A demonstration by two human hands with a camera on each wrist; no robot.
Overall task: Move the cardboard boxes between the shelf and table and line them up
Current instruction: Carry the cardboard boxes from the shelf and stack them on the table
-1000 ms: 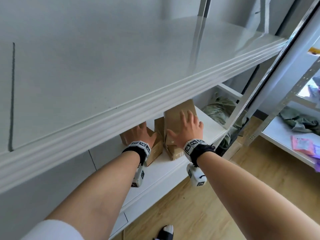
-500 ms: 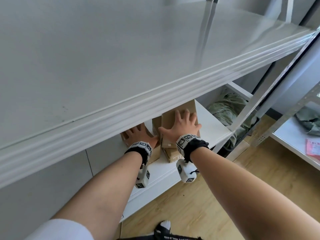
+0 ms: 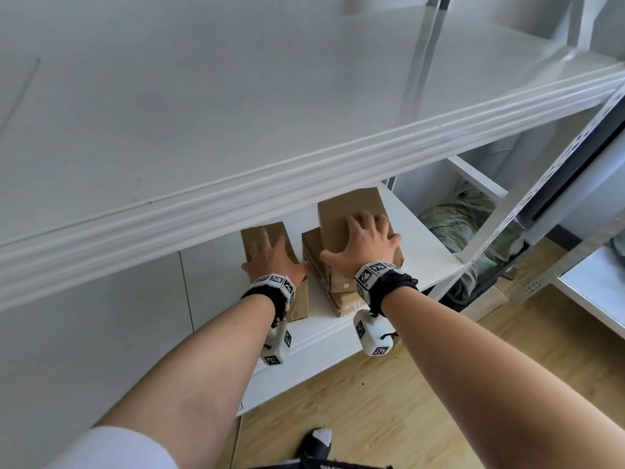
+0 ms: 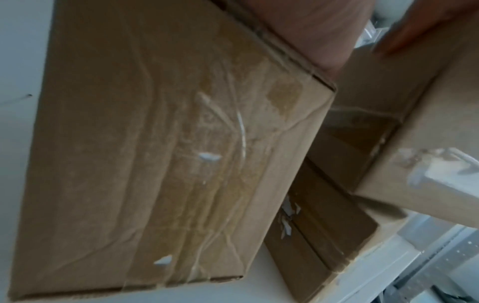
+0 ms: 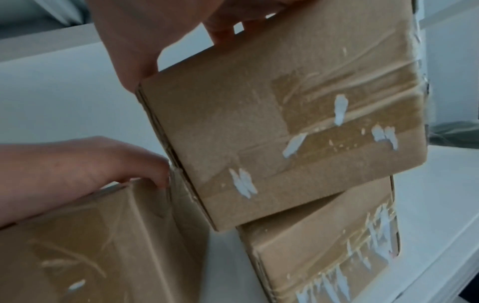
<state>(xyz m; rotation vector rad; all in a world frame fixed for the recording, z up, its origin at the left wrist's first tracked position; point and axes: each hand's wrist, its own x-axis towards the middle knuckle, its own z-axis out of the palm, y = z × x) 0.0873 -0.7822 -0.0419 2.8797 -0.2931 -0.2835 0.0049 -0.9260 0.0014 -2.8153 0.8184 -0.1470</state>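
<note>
The upper shelf board (image 3: 236, 113) fills the top half of the head view. Below it, at centre frame, the lower shelf (image 3: 426, 245) carries three cardboard boxes. Wooden floor (image 3: 389, 401) occupies the bottom right; green fabric (image 3: 449, 221) lies at right of centre, beyond the shelf end.

Left box (image 3: 267, 238): stands on the lower shelf, just left of centre. The left hand (image 3: 274, 258) lies over its top with the thumb down the right-hand side; fingers wrap the box, though how firmly cannot be told. The left wrist view shows its taped face (image 4: 168, 153) resting on the shelf.

Top box (image 3: 351, 214): right of centre, tilted and overhanging the bottom box (image 3: 341, 292), which sits flat on the shelf. The right hand (image 3: 365, 245) is spread wide across the top box, thumb on its left edge and fingers over the far side, clasping it. The right wrist view confirms the top box (image 5: 285, 123) askew on the bottom box (image 5: 324, 256) and nearly touching the left box.

Assessment: the step in hand appears to be taking hold of two boxes, one per hand, for removal from the shelf. Neither is clear of its support yet.

Next move, as judged: lift the top box straight off without dragging the bottom box, draw both forward beneath the upper shelf edge, then carry them to the table, which is not in view.
</note>
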